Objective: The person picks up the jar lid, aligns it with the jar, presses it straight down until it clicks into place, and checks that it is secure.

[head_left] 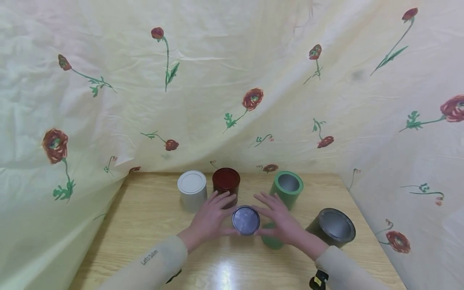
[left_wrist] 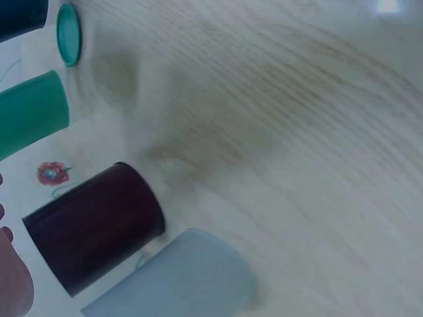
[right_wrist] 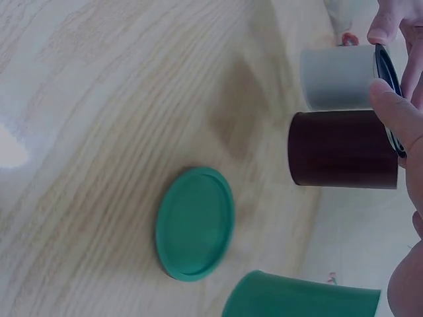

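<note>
Both hands hold a dark round lid [head_left: 246,220] above the table, its top facing up toward the head camera. The left hand [head_left: 209,219] pinches its left edge between thumb and fingers. From the other side, the right hand [head_left: 283,220] pinches the right edge. In the right wrist view the lid [right_wrist: 388,99] appears nearly edge-on, with a thumb against it. Below the right hand, a green lid [right_wrist: 196,224] lies flat on the table. To the right stands a dark open can [head_left: 335,226], and behind the right hand a green open can [head_left: 288,188].
A white can [head_left: 192,189] with a lid on stands at the back left. Beside it is a dark red can [head_left: 226,183], also lidded, partly hidden by the left fingers. Flowered cloth [head_left: 203,108] hangs behind and along both sides of the wooden table [head_left: 145,209].
</note>
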`<action>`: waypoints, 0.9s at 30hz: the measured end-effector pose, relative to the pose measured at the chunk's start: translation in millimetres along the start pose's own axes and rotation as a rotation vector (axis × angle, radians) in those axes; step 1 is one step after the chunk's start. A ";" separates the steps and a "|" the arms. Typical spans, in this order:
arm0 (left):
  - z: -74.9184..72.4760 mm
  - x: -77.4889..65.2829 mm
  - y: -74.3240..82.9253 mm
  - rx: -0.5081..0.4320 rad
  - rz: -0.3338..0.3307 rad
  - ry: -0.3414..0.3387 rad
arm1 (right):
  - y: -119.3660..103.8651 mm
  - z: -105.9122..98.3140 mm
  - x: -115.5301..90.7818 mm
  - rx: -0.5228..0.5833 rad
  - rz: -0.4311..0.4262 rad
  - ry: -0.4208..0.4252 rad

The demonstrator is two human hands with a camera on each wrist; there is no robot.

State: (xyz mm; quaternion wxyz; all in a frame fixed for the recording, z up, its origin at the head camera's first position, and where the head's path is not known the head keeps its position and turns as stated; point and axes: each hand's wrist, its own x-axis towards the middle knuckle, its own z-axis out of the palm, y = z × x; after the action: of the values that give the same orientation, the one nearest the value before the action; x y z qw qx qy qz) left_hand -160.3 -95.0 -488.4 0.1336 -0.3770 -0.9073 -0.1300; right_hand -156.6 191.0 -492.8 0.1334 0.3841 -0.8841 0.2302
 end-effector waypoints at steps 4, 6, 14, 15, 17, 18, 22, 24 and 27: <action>-7.8 6.9 1.9 -0.012 0.009 -0.004 | 1.1 -7.8 0.9 -0.003 -0.005 0.005; -12.3 10.9 3.0 -0.007 0.009 -0.015 | 1.7 -11.9 1.5 -0.005 -0.002 0.002; -23.6 28.2 5.6 0.013 0.014 -0.057 | 5.5 -27.2 3.5 -0.003 0.026 -0.017; -24.0 30.4 5.6 0.017 0.018 -0.057 | 6.3 -28.8 3.6 -0.002 0.027 -0.016; -25.4 35.0 5.9 0.015 0.024 -0.061 | 8.2 -32.0 3.7 -0.008 0.026 -0.011; -25.8 37.4 5.9 0.020 0.028 -0.061 | 9.2 -33.5 3.5 -0.013 0.024 -0.007; -28.8 46.3 6.8 0.034 0.039 -0.078 | 13.2 -38.8 2.5 -0.020 0.016 0.013; -30.5 50.6 7.2 0.040 0.047 -0.083 | 14.9 -41.4 1.7 -0.011 0.020 0.021; -31.3 57.0 7.3 0.038 0.054 -0.084 | 17.3 -46.0 0.9 0.001 0.029 0.028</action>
State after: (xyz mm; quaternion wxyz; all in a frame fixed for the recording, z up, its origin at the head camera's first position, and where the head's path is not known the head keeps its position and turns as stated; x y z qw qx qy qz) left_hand -189.3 -63.5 -438.9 0.1059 -0.4038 -0.9039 -0.0929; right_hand -167.3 224.2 -458.2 0.1421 0.3680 -0.8876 0.2378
